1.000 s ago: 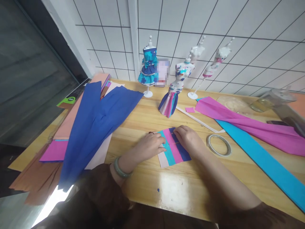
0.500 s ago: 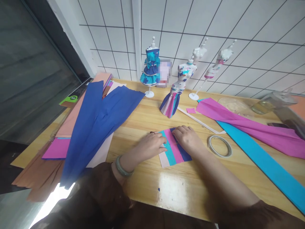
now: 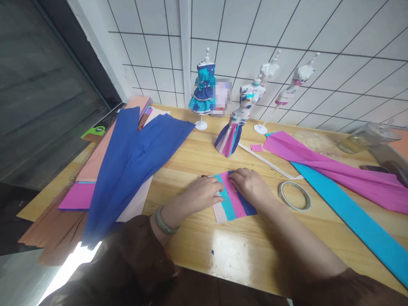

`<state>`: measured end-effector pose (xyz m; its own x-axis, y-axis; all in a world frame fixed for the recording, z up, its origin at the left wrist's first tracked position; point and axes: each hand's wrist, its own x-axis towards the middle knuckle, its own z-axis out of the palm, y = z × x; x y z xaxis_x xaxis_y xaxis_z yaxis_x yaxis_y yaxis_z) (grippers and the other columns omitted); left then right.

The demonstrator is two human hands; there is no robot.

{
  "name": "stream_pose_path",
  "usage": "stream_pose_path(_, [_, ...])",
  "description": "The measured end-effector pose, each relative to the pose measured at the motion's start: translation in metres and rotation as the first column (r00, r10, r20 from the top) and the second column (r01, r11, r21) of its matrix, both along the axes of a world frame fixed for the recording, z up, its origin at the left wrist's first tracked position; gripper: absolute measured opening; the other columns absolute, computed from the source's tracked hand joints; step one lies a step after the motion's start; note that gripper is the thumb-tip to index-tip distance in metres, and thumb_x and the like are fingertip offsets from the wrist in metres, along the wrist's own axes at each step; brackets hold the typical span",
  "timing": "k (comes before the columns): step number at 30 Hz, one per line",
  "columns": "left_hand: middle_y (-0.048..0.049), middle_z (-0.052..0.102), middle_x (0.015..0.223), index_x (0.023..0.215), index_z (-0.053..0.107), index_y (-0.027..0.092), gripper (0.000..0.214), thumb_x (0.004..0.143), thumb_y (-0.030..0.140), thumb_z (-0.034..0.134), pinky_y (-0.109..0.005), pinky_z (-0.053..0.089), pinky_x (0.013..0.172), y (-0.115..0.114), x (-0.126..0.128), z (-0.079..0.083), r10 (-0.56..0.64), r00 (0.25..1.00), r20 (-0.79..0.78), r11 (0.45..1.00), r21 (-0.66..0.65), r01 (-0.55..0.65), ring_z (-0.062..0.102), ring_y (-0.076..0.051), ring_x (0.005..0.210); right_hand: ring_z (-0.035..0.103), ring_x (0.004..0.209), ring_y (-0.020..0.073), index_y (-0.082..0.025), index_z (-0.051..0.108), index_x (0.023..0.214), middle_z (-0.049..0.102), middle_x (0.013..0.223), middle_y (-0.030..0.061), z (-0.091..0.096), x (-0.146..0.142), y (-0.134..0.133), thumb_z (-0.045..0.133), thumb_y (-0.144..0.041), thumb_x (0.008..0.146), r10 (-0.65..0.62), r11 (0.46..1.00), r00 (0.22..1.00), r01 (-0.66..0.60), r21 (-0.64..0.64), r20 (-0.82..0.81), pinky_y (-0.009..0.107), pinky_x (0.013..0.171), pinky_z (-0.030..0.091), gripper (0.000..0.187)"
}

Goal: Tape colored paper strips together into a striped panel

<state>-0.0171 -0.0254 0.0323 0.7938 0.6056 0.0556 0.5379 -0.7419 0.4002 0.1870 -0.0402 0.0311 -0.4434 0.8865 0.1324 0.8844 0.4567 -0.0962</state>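
Note:
A small piece of striped crepe paper [image 3: 233,202], in pale pink, turquoise, magenta and dark blue, lies flat on the wooden table in front of me. At its left edge, my left hand [image 3: 206,191] has its fingers curled down and closed on the paper. My right hand [image 3: 250,185] rests over the dark blue upper part, its fingers bent and gripping there; the fingertips are partly hidden. To the right of that hand lies a roll of tape [image 3: 309,202]. Behind the paper, a small mannequin [image 3: 244,106] stands in a skirt [image 3: 228,138] with similar stripes.
Blue crepe paper [image 3: 140,153] covers a stack of coloured sheets at left. Magenta [image 3: 318,163] and turquoise [image 3: 347,216] lengths stretch across the right. A doll-sized form in a ruffled dress [image 3: 204,89] stands by the tiled wall, and a clear jar [image 3: 353,142] sits at far right.
The view has shifted very slightly. Both hands stay on the striped crepe paper, with hardly any visible movement of the fingers.

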Motion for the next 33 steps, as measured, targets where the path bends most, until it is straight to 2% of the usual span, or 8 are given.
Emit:
stream_pose_path(4, [-0.0046, 0.059, 0.088, 0.089, 0.06, 0.019, 0.02, 0.079, 0.037, 0.057, -0.031, 0.04, 0.08, 0.0, -0.001, -0.001, -0.009, 1.0, 0.003, 1.0, 0.016, 0.009, 0.056, -0.02, 0.089, 0.054, 0.082, 0.0217, -0.016, 0.061, 0.087, 0.061, 0.085, 0.0107, -0.002, -0.003, 0.001, 0.039, -0.021, 0.089, -0.028, 0.999, 0.999, 0.027, -0.02, -0.025, 0.033, 0.072, 0.037, 0.023])
stream_pose_path(8, [-0.0051, 0.06, 0.09, 0.092, 0.06, 0.019, 0.02, 0.08, 0.035, 0.057, -0.031, 0.04, 0.08, 0.0, -0.001, 0.001, -0.01, 1.0, 0.011, 1.0, 0.001, 0.01, 0.056, -0.02, 0.089, 0.055, 0.082, 0.02, -0.014, 0.059, 0.09, 0.062, 0.087, 0.0105, 0.001, 0.006, 0.002, 0.035, -0.023, 0.091, -0.128, 0.992, 0.985, 0.125, -0.036, -0.116, 0.031, 0.074, 0.041, 0.026])
stream_pose_path(15, [-0.0055, 0.06, 0.089, 0.091, 0.06, 0.018, 0.019, 0.08, 0.033, 0.057, -0.032, 0.04, 0.081, 0.0, 0.0, 0.001, -0.017, 1.0, 0.018, 1.0, 0.004, 0.017, 0.057, -0.021, 0.09, 0.059, 0.074, 0.0179, -0.018, 0.059, 0.085, 0.063, 0.081, 0.0072, 0.005, 0.019, -0.001, 0.038, -0.031, 0.088, -0.29, 0.957, 0.928, 0.275, -0.096, -0.234, 0.028, 0.066, 0.044, 0.025])
stream_pose_path(21, [-0.0047, 0.06, 0.088, 0.088, 0.061, 0.018, 0.018, 0.08, 0.034, 0.056, -0.031, 0.041, 0.079, 0.0, -0.001, 0.001, -0.017, 1.0, 0.026, 1.0, 0.004, 0.017, 0.057, -0.02, 0.087, 0.061, 0.071, 0.0185, -0.02, 0.063, 0.085, 0.068, 0.083, 0.005, 0.009, 0.034, -0.007, 0.042, -0.033, 0.084, -0.399, 0.916, 0.886, 0.377, -0.133, -0.235, 0.028, 0.062, 0.043, 0.024])
stream_pose_path(24, [-0.0047, 0.06, 0.086, 0.087, 0.062, 0.018, 0.019, 0.081, 0.035, 0.056, -0.03, 0.04, 0.078, 0.001, -0.001, 0.002, -0.018, 0.999, 0.04, 1.0, -0.016, 0.018, 0.057, -0.019, 0.087, 0.062, 0.074, 0.0223, -0.02, 0.064, 0.094, 0.068, 0.084, 0.0069, 0.01, 0.056, -0.011, 0.043, -0.028, 0.081, -0.489, 0.872, 0.85, 0.482, -0.084, -0.199, 0.032, 0.064, 0.044, 0.026])
stream_pose_path(27, [-0.0043, 0.06, 0.085, 0.085, 0.063, 0.018, 0.019, 0.081, 0.035, 0.055, -0.029, 0.04, 0.078, 0.002, -0.001, 0.003, -0.025, 0.997, 0.072, 0.999, -0.019, 0.026, 0.056, -0.018, 0.086, 0.061, 0.089, 0.0259, -0.019, 0.057, 0.115, 0.066, 0.101, 0.01, 0.012, 0.072, -0.016, 0.041, -0.015, 0.076, -0.538, 0.835, 0.834, 0.547, 0.053, -0.127, 0.034, 0.068, 0.045, 0.042])
stream_pose_path(30, [-0.0041, 0.06, 0.083, 0.083, 0.063, 0.018, 0.017, 0.082, 0.033, 0.054, -0.029, 0.04, 0.077, 0.005, -0.002, 0.004, 0.038, 0.994, 0.105, 0.999, 0.006, -0.038, 0.055, -0.018, 0.084, 0.06, 0.094, 0.0279, -0.017, 0.055, 0.119, 0.065, 0.105, 0.0121, 0.014, 0.073, -0.023, 0.04, -0.015, 0.078, -0.509, 0.853, 0.858, 0.513, 0.09, -0.07, 0.035, 0.069, 0.046, 0.044])
stream_pose_path(33, [-0.0056, 0.059, 0.082, 0.084, 0.064, 0.017, 0.018, 0.079, 0.033, 0.058, -0.032, 0.04, 0.079, 0.009, -0.004, 0.003, 0.211, 0.971, 0.11, 0.975, 0.044, -0.217, 0.054, -0.02, 0.087, 0.063, 0.08, 0.026, -0.018, 0.058, 0.114, 0.068, 0.092, 0.0099, 0.015, 0.06, -0.029, 0.041, -0.026, 0.083, -0.523, 0.849, 0.847, 0.528, 0.027, -0.098, 0.035, 0.064, 0.046, 0.036])
